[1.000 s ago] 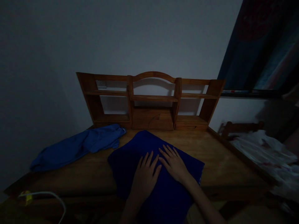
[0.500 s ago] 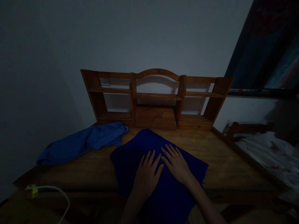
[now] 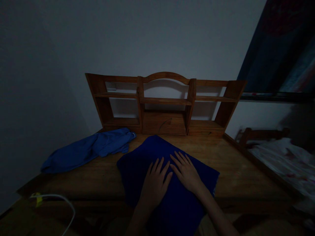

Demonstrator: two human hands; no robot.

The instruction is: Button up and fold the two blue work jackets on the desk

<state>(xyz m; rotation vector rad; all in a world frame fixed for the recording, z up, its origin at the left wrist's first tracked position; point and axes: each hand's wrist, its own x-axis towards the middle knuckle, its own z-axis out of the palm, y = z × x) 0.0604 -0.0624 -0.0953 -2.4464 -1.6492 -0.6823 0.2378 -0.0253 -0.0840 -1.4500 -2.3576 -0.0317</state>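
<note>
Blue cloth (image 3: 177,209) on wood table (image 3: 246,170)
Left hand (image 3: 154,186) and right hand (image 3: 186,172) lie on the cloth, fingers spread. Past its edge, right of the right hand, table shows.

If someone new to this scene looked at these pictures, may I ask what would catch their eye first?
Probably the deep-blue cloth in the lower middle, draped over the near edge of the wooden desk, with the left grip and right grip laid flat on it. Next would come the lighter blue garment crumpled to its left, and the arched wooden shelf unit behind, before the pale wall.
</note>
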